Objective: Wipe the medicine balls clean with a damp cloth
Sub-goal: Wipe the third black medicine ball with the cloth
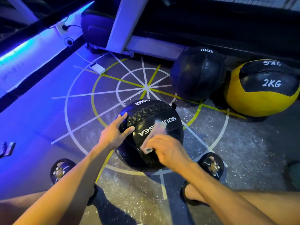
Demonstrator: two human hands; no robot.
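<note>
near ball [151, 135] black, white lettering | far ball [197, 73] black | third ball [261, 88] yellow-black | floor [235, 151] grey speckled, white-yellow lines

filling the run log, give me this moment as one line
left hand steadies black 3kg medicine ball | right hand wipes it with pale cloth | other balls untouched

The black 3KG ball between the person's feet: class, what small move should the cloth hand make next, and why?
Probably sweep the cloth on across the lettered panel towards the laced seam. The right hand holds the cloth on the near black 3KG ball, over the middle of the white lettering, while the left hand steadies the ball by the seam. The seam side seems not yet covered.
</note>
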